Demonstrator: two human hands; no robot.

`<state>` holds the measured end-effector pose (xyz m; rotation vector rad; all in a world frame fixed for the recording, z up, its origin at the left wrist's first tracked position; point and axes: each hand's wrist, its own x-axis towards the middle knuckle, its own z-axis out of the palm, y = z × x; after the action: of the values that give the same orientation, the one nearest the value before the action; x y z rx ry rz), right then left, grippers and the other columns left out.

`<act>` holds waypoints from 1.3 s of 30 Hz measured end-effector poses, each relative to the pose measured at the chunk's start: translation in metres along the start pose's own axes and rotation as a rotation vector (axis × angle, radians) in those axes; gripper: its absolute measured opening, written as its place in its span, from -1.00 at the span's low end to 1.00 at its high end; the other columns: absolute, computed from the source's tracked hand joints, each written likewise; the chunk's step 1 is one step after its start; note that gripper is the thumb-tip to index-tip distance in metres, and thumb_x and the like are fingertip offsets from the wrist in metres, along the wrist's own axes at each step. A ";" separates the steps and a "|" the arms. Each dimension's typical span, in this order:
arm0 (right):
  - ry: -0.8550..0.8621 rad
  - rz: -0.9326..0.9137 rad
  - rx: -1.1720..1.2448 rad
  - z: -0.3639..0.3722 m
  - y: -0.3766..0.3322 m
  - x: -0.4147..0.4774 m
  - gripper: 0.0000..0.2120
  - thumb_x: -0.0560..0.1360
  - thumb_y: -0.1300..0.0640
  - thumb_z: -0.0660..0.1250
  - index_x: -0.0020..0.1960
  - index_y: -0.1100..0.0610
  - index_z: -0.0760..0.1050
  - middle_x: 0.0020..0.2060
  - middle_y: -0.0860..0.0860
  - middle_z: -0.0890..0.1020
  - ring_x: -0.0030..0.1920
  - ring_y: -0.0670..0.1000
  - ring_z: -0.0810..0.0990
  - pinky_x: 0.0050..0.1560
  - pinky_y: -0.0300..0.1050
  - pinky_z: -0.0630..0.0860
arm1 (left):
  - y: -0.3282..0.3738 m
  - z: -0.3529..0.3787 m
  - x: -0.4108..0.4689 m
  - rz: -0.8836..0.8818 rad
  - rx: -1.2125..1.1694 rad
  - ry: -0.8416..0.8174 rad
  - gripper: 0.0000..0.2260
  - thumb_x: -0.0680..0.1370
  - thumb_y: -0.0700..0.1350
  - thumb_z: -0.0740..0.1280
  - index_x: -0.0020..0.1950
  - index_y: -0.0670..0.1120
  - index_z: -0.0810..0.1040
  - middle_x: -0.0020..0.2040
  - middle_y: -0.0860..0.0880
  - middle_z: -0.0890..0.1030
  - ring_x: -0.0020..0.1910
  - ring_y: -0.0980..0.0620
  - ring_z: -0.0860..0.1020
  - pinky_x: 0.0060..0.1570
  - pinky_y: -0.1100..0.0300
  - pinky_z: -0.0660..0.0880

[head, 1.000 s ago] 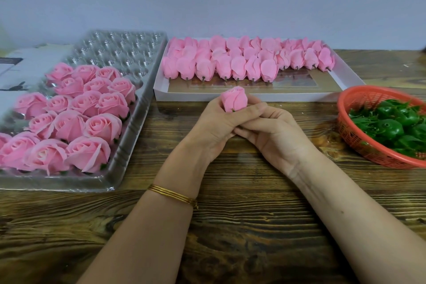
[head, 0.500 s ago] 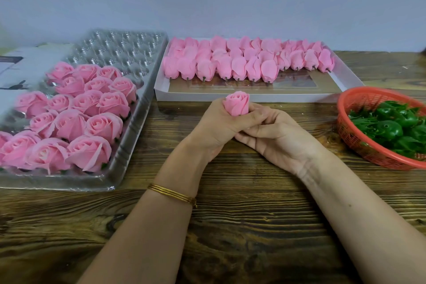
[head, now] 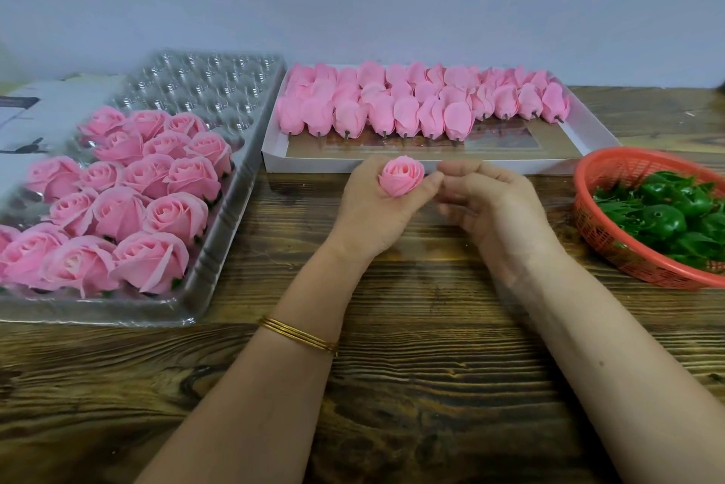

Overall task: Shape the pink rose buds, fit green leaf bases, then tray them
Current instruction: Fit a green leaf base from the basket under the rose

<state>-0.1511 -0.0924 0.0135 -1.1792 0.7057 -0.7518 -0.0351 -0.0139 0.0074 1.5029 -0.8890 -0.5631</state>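
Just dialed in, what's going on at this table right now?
A person holds one pink rose bud facing up in the left hand. The right hand is curled beside it, contact unclear. No green base shows on it. Finished roses fill part of the clear tray, unshaped buds lie in the white box, and green leaf bases sit in the red basket.

**Bud in hand**

The left hand [head: 372,208] grips a pink rose bud [head: 401,180], bloom facing the camera; the right hand [head: 490,205] curls just beside it. Finished roses [head: 117,208] sit in the clear tray [head: 219,248] at left; green leaf bases [head: 667,216] fill the red basket [head: 600,240] at right.
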 end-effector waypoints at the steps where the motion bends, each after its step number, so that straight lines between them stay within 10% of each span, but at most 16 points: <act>1: 0.025 -0.053 -0.004 -0.001 0.000 0.000 -0.86 0.47 0.35 0.35 -0.03 0.18 0.61 -0.21 0.03 0.65 -0.13 -0.01 0.60 -0.06 -0.16 0.52 | -0.001 0.001 0.000 0.013 0.057 -0.018 -0.74 0.49 -0.07 0.49 -0.32 -0.09 0.51 -0.40 0.08 0.48 -0.39 0.12 0.41 -0.32 0.26 0.40; 11: -0.052 -0.301 -0.075 0.012 0.003 -0.008 -0.89 0.51 0.32 0.36 -0.12 0.15 0.60 -0.25 -0.04 0.64 -0.16 -0.09 0.57 -0.01 -0.21 0.50 | -0.005 0.010 -0.003 0.022 0.233 -0.115 -0.80 0.47 0.00 0.48 -0.21 -0.13 0.64 -0.26 -0.07 0.67 -0.20 -0.10 0.62 -0.12 -0.10 0.55; 28: -0.134 -0.324 -0.223 0.014 0.009 -0.010 -0.92 0.44 0.30 0.45 -0.08 0.18 0.64 -0.27 -0.04 0.69 -0.22 -0.14 0.63 -0.09 -0.26 0.55 | -0.003 0.011 -0.005 0.048 0.254 -0.148 -0.89 0.42 -0.11 0.37 -0.25 0.09 0.62 -0.17 -0.02 0.69 -0.08 -0.02 0.64 -0.01 0.01 0.58; 39: -0.163 -0.364 -0.421 0.019 0.012 -0.011 -0.74 0.45 0.21 0.47 0.12 0.02 0.60 0.01 0.00 0.69 0.05 -0.12 0.64 0.23 -0.16 0.51 | -0.006 0.013 -0.003 0.045 0.293 -0.121 -0.81 0.54 -0.12 0.37 -0.27 0.06 0.57 -0.24 0.05 0.65 -0.15 0.04 0.63 -0.10 0.09 0.58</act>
<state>-0.1398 -0.0707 0.0075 -1.7645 0.5303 -0.8173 -0.0456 -0.0193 -0.0003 1.7206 -1.1345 -0.5109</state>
